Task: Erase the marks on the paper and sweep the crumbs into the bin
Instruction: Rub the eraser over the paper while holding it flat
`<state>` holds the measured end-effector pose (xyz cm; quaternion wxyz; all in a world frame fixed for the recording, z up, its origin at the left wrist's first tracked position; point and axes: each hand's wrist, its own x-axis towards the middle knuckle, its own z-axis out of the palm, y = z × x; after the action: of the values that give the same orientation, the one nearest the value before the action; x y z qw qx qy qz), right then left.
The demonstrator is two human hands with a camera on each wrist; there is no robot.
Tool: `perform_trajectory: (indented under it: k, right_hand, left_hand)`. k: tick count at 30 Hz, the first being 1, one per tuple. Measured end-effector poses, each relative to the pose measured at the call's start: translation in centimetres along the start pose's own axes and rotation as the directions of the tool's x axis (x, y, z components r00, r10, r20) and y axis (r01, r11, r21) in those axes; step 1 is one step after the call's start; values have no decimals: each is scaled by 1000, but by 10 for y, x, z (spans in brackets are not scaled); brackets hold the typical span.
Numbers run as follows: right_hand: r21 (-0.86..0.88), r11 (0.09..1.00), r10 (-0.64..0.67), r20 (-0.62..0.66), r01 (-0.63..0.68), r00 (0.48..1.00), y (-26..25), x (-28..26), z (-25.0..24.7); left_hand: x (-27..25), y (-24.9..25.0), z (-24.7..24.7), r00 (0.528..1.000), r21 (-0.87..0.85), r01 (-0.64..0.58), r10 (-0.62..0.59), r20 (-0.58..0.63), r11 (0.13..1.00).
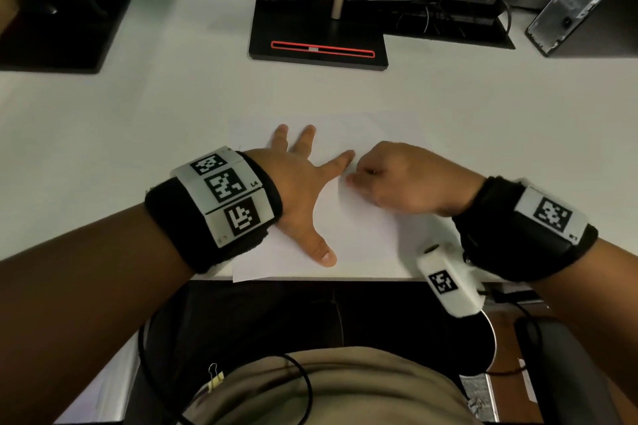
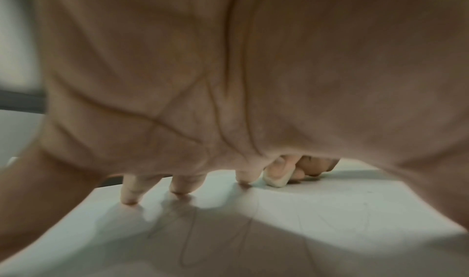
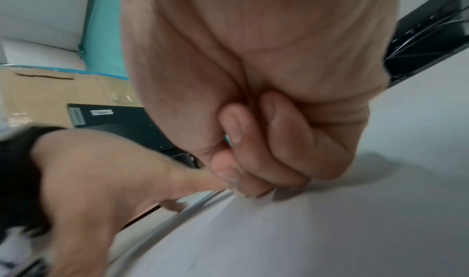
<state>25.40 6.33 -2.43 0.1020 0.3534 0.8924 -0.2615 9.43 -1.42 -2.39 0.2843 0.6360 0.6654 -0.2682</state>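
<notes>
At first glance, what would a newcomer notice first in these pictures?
Two hands over a white paper at the near edge of the desk. The left hand presses it flat with spread fingers; the right hand pinches a pale eraser against it. Behind them stands a black monitor base with a red-outlined slot.

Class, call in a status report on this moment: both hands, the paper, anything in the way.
Left hand flat, fingers spread, pressing the paper. Right hand pinching a white eraser against the sheet. Faint pencil marks remain. Nothing in the way; no bin in view.
</notes>
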Motion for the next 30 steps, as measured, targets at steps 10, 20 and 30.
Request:
perform_trajectory:
  k: [10,20,30]
  right_hand:
    - [2,999,-32,58,32,998,-5,4,1]
    - [-3,999,-37,66,37,997,-6,12,3]
    - [1,1000,-19,114,19,993,-4,15,-2]
  left_hand:
    - [-3,0,-1,1000,32,29,-29,-12,999]
    - [-2,0,-1,999,45,39,-38,-9,998]
    - [-3,0,-1,999,39,38,-37,-8,999]
